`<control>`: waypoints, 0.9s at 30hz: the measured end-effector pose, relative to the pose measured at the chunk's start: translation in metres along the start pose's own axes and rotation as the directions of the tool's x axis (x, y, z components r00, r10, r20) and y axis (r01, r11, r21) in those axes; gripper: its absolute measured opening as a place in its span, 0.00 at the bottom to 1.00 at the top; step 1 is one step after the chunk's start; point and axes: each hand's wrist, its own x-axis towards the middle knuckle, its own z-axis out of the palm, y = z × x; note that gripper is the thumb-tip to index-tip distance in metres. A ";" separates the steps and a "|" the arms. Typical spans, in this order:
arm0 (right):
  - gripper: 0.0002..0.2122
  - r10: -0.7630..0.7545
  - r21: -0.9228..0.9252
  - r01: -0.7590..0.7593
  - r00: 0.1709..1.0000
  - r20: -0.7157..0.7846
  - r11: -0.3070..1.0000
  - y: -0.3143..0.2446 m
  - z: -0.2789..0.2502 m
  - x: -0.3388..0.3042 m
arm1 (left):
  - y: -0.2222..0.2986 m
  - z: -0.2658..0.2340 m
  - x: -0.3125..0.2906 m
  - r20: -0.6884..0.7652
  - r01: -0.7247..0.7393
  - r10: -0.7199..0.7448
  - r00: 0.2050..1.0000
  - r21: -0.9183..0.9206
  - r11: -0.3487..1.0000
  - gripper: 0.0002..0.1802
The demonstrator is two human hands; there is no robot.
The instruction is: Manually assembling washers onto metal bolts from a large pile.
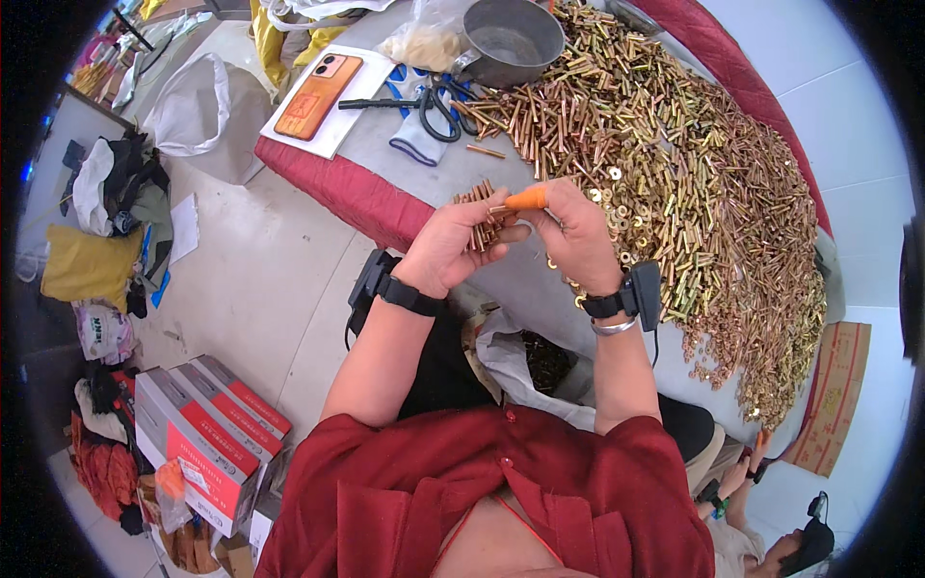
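A bunch of thin copper-coloured bolts lies across the fingers of my left hand, which is closed round them above the table's near edge. My right hand meets it from the right, with an orange finger cot on one finger. The cot's tip presses at the end of one bolt in the bunch, and the thumb sits just below; the exact grip is partly hidden. Just beyond both hands, a single bolt lies on the grey tabletop. To the right spreads a large heap of brassy bolts, with washers along its near side.
Behind my hands are black-handled scissors, a glove, an orange phone and a metal pot. Red cloth edges the table. Boxes stand at lower left; a co-worker's hand shows at lower right.
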 end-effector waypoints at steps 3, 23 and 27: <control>0.10 -0.027 -0.004 0.027 0.999 -0.038 1.000 0.001 0.002 0.000 | -0.001 -0.002 -0.001 0.027 -0.026 0.026 0.999 0.010 1.000 0.13; 0.10 0.007 -0.343 -0.086 0.974 -0.225 0.935 0.046 0.055 0.043 | -0.006 -0.007 0.008 -0.298 -0.342 0.290 0.909 -0.138 0.930 0.05; 0.11 -0.059 -0.539 -0.033 0.986 -0.153 0.842 0.059 0.072 0.050 | -0.005 -0.013 0.008 -0.319 -0.361 0.311 0.895 -0.112 0.926 0.06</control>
